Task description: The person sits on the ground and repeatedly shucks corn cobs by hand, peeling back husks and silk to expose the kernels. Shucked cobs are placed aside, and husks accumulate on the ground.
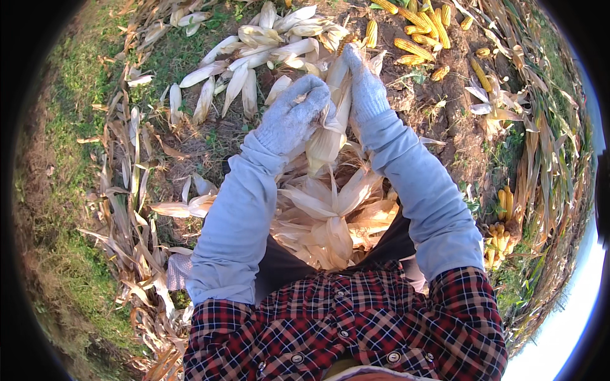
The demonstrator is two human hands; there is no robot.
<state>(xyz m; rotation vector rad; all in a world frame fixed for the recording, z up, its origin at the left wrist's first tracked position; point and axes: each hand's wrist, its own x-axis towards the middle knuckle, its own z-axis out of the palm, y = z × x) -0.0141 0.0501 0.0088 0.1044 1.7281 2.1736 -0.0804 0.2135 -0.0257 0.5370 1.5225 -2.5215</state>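
Observation:
In white knitted gloves, both my hands hold one corn ear above a heap of loose husks [333, 214] between my legs. My right hand [366, 88] grips its far end, where a patch of orange kernels [347, 44] shows. Pale dry husk [328, 145] still wraps the rest of the ear and hangs towards me. My left hand [296, 112] is closed on the husk at the ear's left side, its fingertips partly hidden.
A pile of unhusked ears [267, 50] lies ahead to the left. Bare yellow cobs [426, 28] are spread over the soil ahead to the right, with more cobs [498, 243] by my right side. Dry cornstalks [126, 200] line the left; others [548, 143] line the right.

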